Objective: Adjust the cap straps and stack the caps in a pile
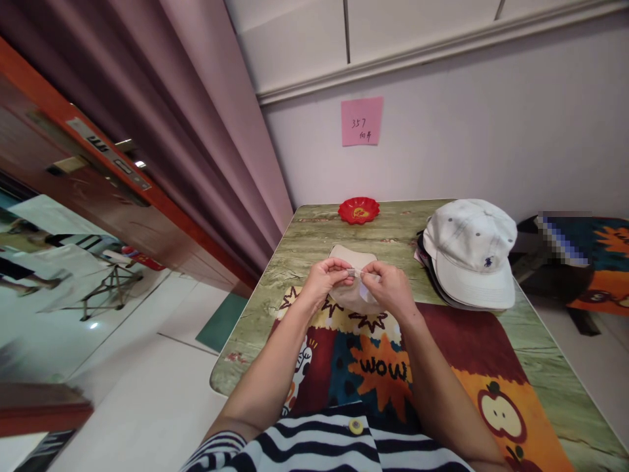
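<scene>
A beige cap [354, 255] lies on the table between my hands, partly hidden by them. My left hand [327, 278] pinches a small pale strap end with a little metallic piece at its tip, over the cap. Close by on the right, my right hand [388, 285] pinches the other side of the thin strap, its fingertips almost touching those of my left hand. Beneath the cap is a colourful mat [344, 360] with a "WOW" print.
A stack of caps with a white cap [466, 242] on top stands at the table's right. A red scalloped dish [358, 210] sits at the back of the wooden-patterned table [255, 321]. A pink note [362, 121] is on the wall.
</scene>
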A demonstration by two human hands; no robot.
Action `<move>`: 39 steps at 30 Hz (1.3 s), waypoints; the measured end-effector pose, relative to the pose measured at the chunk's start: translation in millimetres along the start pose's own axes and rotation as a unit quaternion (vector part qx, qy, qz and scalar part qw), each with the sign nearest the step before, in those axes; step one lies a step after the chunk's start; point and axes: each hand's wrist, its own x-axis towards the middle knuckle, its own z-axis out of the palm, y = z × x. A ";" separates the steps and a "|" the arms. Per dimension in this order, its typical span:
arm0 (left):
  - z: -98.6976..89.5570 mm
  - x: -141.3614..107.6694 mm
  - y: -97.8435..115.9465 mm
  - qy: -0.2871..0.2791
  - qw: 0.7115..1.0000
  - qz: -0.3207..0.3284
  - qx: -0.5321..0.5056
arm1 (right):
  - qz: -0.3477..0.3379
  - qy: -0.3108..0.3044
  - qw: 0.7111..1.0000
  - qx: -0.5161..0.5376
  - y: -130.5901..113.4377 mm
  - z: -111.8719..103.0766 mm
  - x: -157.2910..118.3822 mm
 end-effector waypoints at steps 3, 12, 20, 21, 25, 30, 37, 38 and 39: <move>-2.5 1.8 -2.9 -0.012 1.000 0.002 0.015 | -0.003 -0.023 1.000 -0.011 1.5 -2.4 1.1; -0.1 0.4 0.8 -0.031 0.999 -0.005 0.023 | -0.015 -0.016 1.000 0.019 7.1 -1.8 3.2; 0.6 -0.2 1.4 -0.031 0.999 -0.003 0.018 | -0.008 -0.019 0.999 0.040 0.7 -2.6 0.6; 1.1 -0.2 1.5 -0.032 0.999 -0.005 0.018 | -0.006 -0.015 0.999 0.036 -0.1 -1.6 0.2; 2.0 0.4 0.9 -0.027 1.000 -0.002 0.010 | -0.009 0.004 1.000 0.020 -3.3 2.8 -1.0; 0.3 -0.5 3.2 -0.021 1.000 0.005 0.004 | -0.022 -0.014 0.999 0.044 -3.1 -5.6 -2.2; -0.3 -4.4 9.7 -0.027 1.000 -0.009 0.009 | -0.017 -0.057 0.997 0.042 6.0 -19.0 0.3; -0.1 -4.7 10.0 -0.032 0.999 -0.012 0.010 | -0.019 -0.057 0.997 0.040 6.8 -18.3 0.8; 0.3 -5.0 10.1 -0.036 0.999 -0.015 0.012 | -0.022 -0.058 0.997 0.038 7.3 -17.2 1.2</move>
